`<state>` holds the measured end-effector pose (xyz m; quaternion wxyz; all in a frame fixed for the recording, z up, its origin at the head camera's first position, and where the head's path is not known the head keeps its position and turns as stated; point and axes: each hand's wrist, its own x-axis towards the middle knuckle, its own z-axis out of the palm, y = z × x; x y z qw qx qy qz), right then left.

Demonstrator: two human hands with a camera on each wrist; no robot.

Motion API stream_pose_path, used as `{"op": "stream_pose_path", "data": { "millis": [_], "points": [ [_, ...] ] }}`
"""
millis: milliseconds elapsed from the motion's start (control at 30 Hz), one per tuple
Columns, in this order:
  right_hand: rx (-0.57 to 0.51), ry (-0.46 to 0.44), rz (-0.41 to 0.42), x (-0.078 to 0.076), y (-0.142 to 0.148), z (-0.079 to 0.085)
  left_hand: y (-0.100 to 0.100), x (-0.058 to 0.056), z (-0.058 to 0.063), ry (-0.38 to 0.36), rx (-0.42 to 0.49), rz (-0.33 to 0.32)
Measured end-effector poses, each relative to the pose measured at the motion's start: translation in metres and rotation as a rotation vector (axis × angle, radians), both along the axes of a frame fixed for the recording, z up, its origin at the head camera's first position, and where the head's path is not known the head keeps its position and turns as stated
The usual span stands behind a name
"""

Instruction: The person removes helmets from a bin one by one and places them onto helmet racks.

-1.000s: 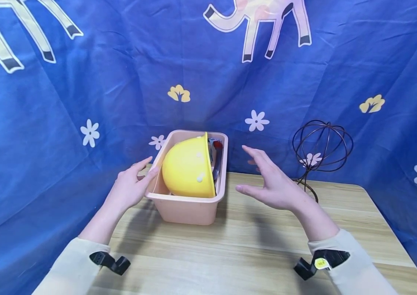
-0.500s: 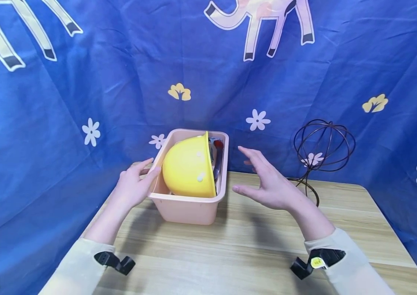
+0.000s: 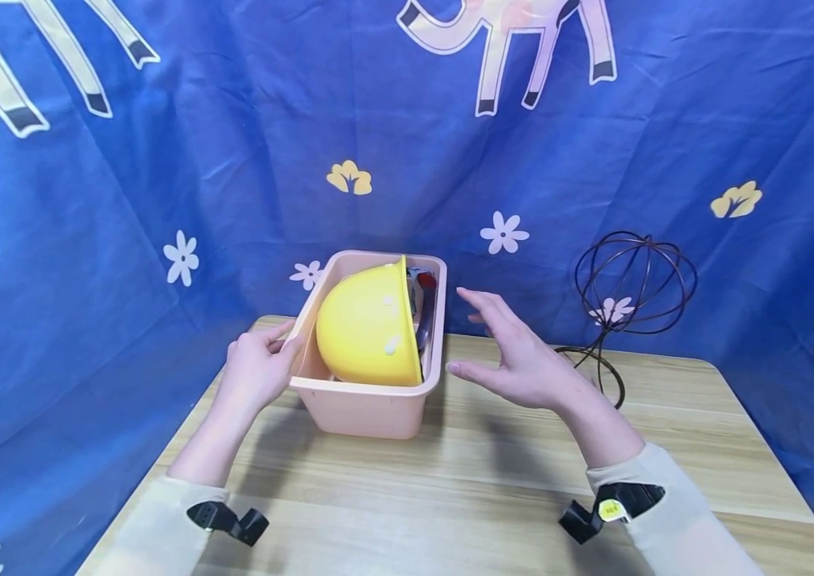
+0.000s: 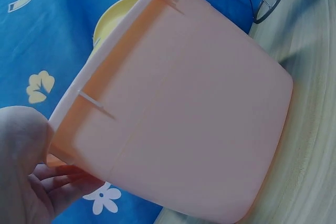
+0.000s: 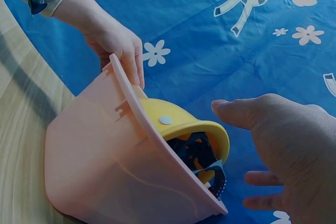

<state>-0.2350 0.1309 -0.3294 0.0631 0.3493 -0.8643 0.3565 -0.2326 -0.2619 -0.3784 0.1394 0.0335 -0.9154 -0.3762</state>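
Observation:
A pink plastic bin [image 3: 363, 412] stands on the table in the head view. Inside it a yellow hard hat [image 3: 366, 328] lies on its side, its dark inner straps [image 5: 194, 150] showing in the right wrist view. My left hand [image 3: 257, 370] grips the bin's left rim, thumb on the inside and fingers under the lip outside, as the left wrist view shows. My right hand [image 3: 522, 364] hovers just right of the bin, fingers spread and holding nothing. Beside the hat, a red and dark item [image 3: 424, 292] is partly hidden in the bin.
A dark wire stand shaped like a balloon whisk [image 3: 630, 296] stands at the back right of the wooden table [image 3: 392, 504]. A blue patterned cloth [image 3: 407, 160] hangs behind and along both sides.
My left hand has come onto the bin's rim and closed its fingers there. My right hand has drifted left toward the bin. The bin and hard hat stay in place.

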Motion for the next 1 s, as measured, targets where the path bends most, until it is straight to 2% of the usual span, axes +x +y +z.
{"op": "stream_pose_path", "data": {
  "millis": [433,667,1000],
  "points": [
    [-0.038,-0.015,0.062,-0.011,-0.013,0.002,0.002,0.004,-0.001,0.019,0.024,0.025],
    [-0.071,-0.075,0.106,-0.023,-0.024,0.002,0.001,0.005,-0.001,0.022,0.028,0.018],
    [-0.088,-0.099,0.149,-0.04,-0.041,0.0,0.001,0.003,-0.005,0.023,0.036,0.015]
  ]
}}
